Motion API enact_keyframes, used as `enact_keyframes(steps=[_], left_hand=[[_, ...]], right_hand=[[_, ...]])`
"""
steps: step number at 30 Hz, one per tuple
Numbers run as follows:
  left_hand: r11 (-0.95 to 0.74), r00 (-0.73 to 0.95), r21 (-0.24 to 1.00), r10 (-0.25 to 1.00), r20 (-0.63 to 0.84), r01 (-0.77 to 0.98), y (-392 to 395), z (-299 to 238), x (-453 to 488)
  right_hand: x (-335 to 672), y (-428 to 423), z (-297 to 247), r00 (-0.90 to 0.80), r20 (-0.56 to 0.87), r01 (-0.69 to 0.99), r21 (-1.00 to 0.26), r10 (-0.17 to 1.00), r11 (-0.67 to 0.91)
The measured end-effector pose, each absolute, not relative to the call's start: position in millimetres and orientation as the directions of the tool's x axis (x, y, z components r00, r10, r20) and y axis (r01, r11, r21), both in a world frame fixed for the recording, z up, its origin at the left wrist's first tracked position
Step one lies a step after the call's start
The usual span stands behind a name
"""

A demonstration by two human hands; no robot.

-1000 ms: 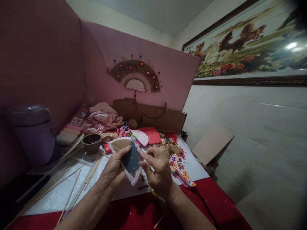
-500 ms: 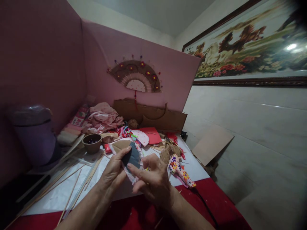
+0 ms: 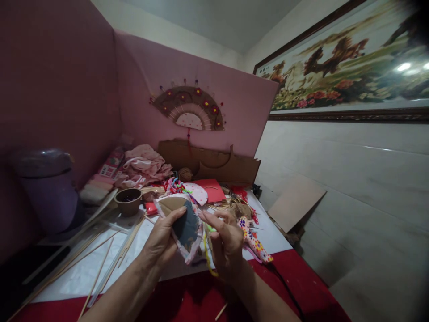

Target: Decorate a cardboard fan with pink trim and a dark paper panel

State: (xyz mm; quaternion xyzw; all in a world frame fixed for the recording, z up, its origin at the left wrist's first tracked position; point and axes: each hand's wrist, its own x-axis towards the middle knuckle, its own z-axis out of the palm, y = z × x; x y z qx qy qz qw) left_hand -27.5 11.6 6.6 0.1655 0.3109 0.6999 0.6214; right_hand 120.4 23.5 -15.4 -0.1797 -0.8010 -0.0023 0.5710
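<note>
My left hand (image 3: 163, 239) is closed on a rounded cardboard piece (image 3: 186, 230), thumb pressed on its face. Part of that face is tan and part dark grey-blue; pale pink fabric is folded over its edge. My right hand (image 3: 225, 243) is at the piece's right edge, its index fingertip at the fabric rim and the thumb held apart below. No object shows between those fingers. A yellow pipe cleaner (image 3: 208, 257) hangs beside the right hand, partly hidden behind it. Just right of that hand lies a flower-patterned glue gun (image 3: 256, 243) with a dark cord.
Thin wooden sticks (image 3: 97, 273) and a brown bowl (image 3: 128, 201) are on the left. Behind the piece lie a dotted white half-round (image 3: 197, 193), red card (image 3: 210, 191) and crumpled pink cloth (image 3: 147, 163). A decorated fan (image 3: 191, 107) hangs on the pink panel.
My right hand has drawn back from the face of the piece to its right rim. The piece has turned slightly, showing more of its face, and the yellow pipe cleaner has come into clearer view.
</note>
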Motion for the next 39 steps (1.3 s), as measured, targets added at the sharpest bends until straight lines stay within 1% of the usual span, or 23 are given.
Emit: enact_keyframes(steps=[3,6,10,12,13,14,15,17,18,20,23,27,29,32,35,39], left_hand=[[-0.025,-0.164,0.595,0.970,-0.181,-0.803,12.6,7.6,-28.0],[-0.006,-0.170,0.581,0.958,-0.229,-0.814,12.8,8.3,-28.0],[-0.014,-0.162,0.573,0.965,-0.208,-0.820,12.8,8.2,-28.7],[-0.032,-0.177,0.582,0.965,-0.195,-0.813,12.2,8.2,-29.1],[-0.042,-0.191,0.594,0.963,-0.191,-0.803,11.6,8.2,-29.0],[-0.051,-0.203,0.612,0.962,-0.182,-0.789,10.8,8.2,-28.7],[-0.057,-0.209,0.632,0.963,-0.168,-0.773,9.8,8.2,-28.0],[-0.056,-0.189,0.671,0.974,-0.127,-0.739,7.6,8.0,-25.7],[-0.056,-0.173,0.685,0.979,-0.104,-0.727,6.5,7.7,-24.3],[-0.051,-0.142,0.700,0.987,-0.072,-0.712,4.5,7.0,-21.5],[-0.063,-0.129,0.713,0.991,-0.039,-0.699,2.4,5.8,-18.8],[-0.072,-0.134,0.724,0.991,-0.028,-0.686,1.6,4.7,-18.3],[-0.078,-0.138,0.730,0.990,-0.023,-0.679,1.6,4.5,-18.4],[-0.077,-0.122,0.743,0.993,-0.006,-0.665,1.2,4.2,-18.7],[-0.070,-0.097,0.744,0.995,0.007,-0.665,0.7,3.5,-19.3],[-0.062,-0.102,0.734,0.995,-0.010,-0.676,0.7,2.6,-19.8]], right_hand=[[117.9,22.0,-16.8,-0.423,0.874,0.314,-0.105,0.238,0.944],[114.2,17.1,-15.4,-0.501,0.845,0.280,-0.047,0.188,0.959],[113.7,6.9,-14.4,-0.520,0.850,0.251,0.064,0.079,0.966],[115.4,5.5,-16.4,-0.462,0.886,0.255,0.092,0.038,0.963],[116.2,6.6,-17.8,-0.402,0.915,0.259,0.066,0.046,0.964],[116.6,8.9,-19.1,-0.321,0.944,0.267,0.008,0.081,0.964],[116.7,12.0,-20.2,-0.225,0.963,0.279,-0.080,0.146,0.957],[115.9,19.3,-20.9,-0.057,0.951,0.302,-0.272,0.303,0.914],[115.1,22.7,-20.7,-0.012,0.929,0.314,-0.347,0.369,0.884],[113.6,27.1,-19.7,0.015,0.889,0.338,-0.436,0.459,0.834],[112.1,27.7,-19.4,-0.031,0.858,0.371,-0.467,0.513,0.803],[111.2,25.6,-22.4,-0.097,0.845,0.416,-0.446,0.526,0.793],[110.8,25.8,-24.0,-0.107,0.833,0.417,-0.457,0.542,0.785],[110.4,26.3,-25.9,-0.102,0.812,0.397,-0.497,0.575,0.772],[110.9,25.9,-27.8,-0.107,0.797,0.342,-0.532,0.594,0.775],[113.2,25.2,-29.5,-0.126,0.795,0.283,-0.544,0.593,0.790]])
